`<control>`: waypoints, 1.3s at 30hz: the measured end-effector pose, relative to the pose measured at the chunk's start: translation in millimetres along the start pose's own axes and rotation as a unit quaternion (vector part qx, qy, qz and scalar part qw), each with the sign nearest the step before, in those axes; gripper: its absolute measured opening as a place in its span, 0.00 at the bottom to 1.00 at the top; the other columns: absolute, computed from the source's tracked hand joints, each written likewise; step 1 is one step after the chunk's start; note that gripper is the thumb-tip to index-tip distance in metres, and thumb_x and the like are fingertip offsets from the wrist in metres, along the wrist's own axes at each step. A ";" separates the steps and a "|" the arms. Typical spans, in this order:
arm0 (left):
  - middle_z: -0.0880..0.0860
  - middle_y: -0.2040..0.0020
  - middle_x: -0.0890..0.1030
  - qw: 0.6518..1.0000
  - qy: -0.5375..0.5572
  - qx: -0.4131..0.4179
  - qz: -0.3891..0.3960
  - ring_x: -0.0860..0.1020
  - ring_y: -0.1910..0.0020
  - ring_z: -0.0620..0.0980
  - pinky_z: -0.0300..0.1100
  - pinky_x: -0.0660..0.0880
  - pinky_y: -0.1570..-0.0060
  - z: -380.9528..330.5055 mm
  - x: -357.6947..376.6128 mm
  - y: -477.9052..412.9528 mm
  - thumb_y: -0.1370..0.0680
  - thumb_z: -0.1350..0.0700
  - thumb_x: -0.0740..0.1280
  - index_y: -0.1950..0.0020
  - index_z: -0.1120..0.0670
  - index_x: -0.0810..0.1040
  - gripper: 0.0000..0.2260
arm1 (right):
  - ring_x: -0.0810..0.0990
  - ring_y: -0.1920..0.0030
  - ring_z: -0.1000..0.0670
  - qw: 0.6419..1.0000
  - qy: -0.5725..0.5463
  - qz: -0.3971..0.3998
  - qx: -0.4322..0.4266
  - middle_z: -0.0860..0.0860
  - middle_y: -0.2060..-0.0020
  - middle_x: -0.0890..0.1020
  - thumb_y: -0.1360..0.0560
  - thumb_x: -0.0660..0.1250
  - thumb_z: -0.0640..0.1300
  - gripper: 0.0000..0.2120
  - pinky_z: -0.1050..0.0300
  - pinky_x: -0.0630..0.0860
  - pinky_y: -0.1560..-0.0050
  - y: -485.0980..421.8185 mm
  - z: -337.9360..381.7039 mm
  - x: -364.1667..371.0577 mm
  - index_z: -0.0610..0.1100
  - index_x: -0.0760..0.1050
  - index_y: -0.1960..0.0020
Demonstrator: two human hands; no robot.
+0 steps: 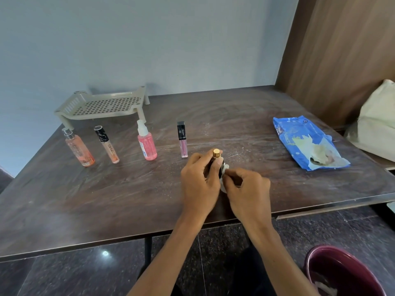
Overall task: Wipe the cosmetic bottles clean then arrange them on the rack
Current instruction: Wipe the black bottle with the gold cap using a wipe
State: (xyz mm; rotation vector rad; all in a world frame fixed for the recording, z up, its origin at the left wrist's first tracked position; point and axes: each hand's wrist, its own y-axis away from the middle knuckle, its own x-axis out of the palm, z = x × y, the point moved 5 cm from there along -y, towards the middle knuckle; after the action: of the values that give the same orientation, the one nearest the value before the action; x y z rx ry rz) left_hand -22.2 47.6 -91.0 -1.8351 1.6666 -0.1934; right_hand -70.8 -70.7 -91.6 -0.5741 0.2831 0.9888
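Gold and round, the cap is topping a small dark bottle (216,153) that the left hand (199,180) is gripping upright at the centre of the frame, fingers curled round its body. The right hand (245,186) is pinching a crumpled white wipe (224,168) and pressing it against the bottle's side; the two hands are touching.

Just beyond the hands, four more containers are standing in a loose row running leftward:
- a slim pink gloss tube with a square black cap (182,139)
- a pink plastic spray bottle with a translucent white nozzle cover (146,144)
- a peach tube with a black marbled cap (106,145)
- a clear orange-tinted bottle with a silver pump (79,149)

Each is carrying lettering, but it is too blurred to read. Behind them, at the upper left, a beige plastic rack with a perforated shelf and short legs (102,106) is sitting with nothing on it.

To the right, a crinkled blue wipes pack (307,142) is lying flat with its flap open and a pale sheet poking out; its print is not legible.

Everything is resting on a dark brown wood-grain table (85,206), its top streaked with whitish smears. A pale blue wall (149,39) is rising behind, with brown wood panelling (342,50) at the upper right and a cream cloth bag (378,124) slumping below it. A maroon plastic bucket (342,272) is standing on the dark, speckled, polished floor (64,274) at the lower right.
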 end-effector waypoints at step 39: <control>0.47 0.40 0.83 0.985 0.081 -0.013 0.152 0.81 0.41 0.38 0.34 0.77 0.41 14.6 -10.9 -15.1 0.18 0.56 0.67 0.28 0.53 0.75 0.18 | 0.81 0.58 0.67 0.993 -0.089 -0.037 0.070 0.60 0.59 0.84 0.25 0.71 0.42 0.07 0.76 0.74 0.57 5.5 -21.4 -19.5 0.49 0.83 0.48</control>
State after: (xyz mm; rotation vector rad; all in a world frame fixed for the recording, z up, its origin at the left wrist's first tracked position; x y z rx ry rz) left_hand -4.0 62.8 -90.9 -1.5918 2.0467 -0.1924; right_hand -85.1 -94.4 -101.6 -0.3629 0.1693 0.9336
